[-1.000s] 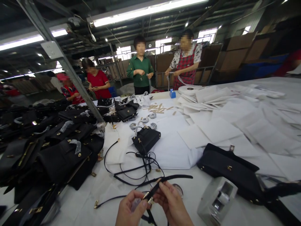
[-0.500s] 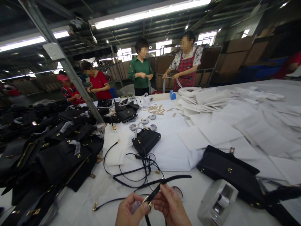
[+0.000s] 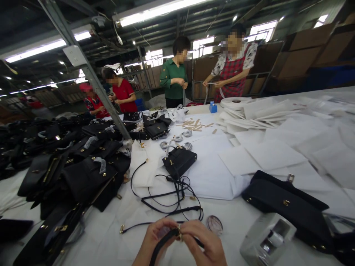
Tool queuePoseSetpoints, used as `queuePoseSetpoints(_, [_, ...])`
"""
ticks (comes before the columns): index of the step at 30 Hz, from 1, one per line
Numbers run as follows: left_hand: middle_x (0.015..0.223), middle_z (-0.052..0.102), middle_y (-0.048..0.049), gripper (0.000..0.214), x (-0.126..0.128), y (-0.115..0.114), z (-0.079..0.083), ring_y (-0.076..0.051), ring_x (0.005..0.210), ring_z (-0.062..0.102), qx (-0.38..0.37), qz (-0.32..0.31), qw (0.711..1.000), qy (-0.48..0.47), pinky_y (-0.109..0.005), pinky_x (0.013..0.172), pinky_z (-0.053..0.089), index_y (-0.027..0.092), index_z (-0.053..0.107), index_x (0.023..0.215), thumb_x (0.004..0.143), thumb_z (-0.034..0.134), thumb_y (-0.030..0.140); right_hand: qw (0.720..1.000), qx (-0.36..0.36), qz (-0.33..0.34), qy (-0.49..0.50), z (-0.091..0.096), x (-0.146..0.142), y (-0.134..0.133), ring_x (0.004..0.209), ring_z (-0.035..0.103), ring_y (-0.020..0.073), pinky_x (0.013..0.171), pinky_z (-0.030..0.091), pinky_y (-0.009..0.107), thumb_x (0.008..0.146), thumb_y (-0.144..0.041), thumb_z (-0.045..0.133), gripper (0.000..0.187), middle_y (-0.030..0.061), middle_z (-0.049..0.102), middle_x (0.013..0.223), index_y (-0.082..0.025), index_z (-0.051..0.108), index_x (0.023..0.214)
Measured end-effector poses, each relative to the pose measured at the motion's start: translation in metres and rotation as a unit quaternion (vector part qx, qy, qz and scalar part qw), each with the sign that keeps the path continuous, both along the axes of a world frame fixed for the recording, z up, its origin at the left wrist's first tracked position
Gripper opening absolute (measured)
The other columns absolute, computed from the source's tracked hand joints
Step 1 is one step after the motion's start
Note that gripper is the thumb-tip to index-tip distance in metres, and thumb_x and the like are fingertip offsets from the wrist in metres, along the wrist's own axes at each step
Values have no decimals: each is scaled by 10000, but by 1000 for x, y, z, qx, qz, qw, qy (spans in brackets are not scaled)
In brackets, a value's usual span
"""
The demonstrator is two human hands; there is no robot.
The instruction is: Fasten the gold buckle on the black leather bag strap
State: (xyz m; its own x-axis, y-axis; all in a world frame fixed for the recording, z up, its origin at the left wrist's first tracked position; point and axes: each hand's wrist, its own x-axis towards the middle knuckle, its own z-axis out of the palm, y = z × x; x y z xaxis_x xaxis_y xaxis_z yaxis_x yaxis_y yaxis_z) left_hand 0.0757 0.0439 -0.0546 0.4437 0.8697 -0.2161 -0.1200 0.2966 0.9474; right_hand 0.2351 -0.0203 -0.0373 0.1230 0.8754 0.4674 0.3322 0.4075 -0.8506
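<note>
Strap [image 3: 163, 242] end drawn in since a second ago, the long tail beyond the hands no longer stretched rightward; view swung left. Left hand [image 3: 154, 240] and right hand [image 3: 203, 245] both pinched on the gold clasp [image 3: 179, 236] between the fingertips, thumbs uppermost, wrists low at the near edge. Clasp work apparently mid-way, fitting unfinished. More loose straps [image 3: 166, 199] just beyond the hands, small black bag [image 3: 179, 160] farther out, tape dispenser [image 3: 267, 240] right of the right hand
</note>
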Motion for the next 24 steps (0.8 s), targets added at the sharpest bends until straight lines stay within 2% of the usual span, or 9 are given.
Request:
queuePoseSetpoints(2, [678,728,-23,237,-1,-1,6,-172,656,658,1,-12,1000,3,-247,644,511,194,742,761,597,846,329,991,-114,-21,72,-3,-1,3,950,658,248,838,526,339,860,-280,613,174,74,725,1007,-250,657,1026])
queuePoseSetpoints(4, [734,743,-35,200,-2,-1,10,-189,713,672,2,-28,1000,7,-262,681,516,194,748,754,618,834,313,974,-197,31,107,-5,-3,6,945,649,258,837,512,342,845,-339,637,240,72,716,1015,-243,654,1064])
queuePoseSetpoints(7, [761,756,-52,181,-5,1,13,-215,765,681,6,-65,998,19,-290,731,514,183,759,755,652,808,323,953,-245,108,139,-6,-4,9,790,626,229,709,498,304,846,-384,625,221,47,694,858,-220,701,974])
queuePoseSetpoints(11, [803,766,-69,153,-13,5,17,-227,814,678,25,-109,992,59,-290,766,492,173,769,800,716,758,301,950,-250,129,137,-7,2,12,761,576,221,686,458,302,814,-407,655,223,30,642,784,-213,735,891])
queuePoseSetpoints(18, [752,751,-43,116,-15,15,42,-174,702,630,86,-163,971,153,-234,639,444,171,768,801,763,689,248,955,-228,113,151,-17,14,12,668,564,191,613,418,291,750,-320,753,107,13,622,710,-229,763,805])
queuePoseSetpoints(21, [731,755,-45,124,-12,17,50,-174,675,630,126,-172,960,184,-227,601,448,172,770,804,761,660,211,964,-200,105,142,-16,16,15,678,588,201,637,434,307,761,-293,750,69,23,642,704,-237,769,795])
queuePoseSetpoints(24, [724,761,-54,124,-11,18,52,-175,656,632,119,-164,963,176,-227,590,455,167,774,801,737,672,197,965,-191,103,145,-15,20,20,659,588,207,623,436,317,770,-296,737,71,28,645,679,-235,773,766])
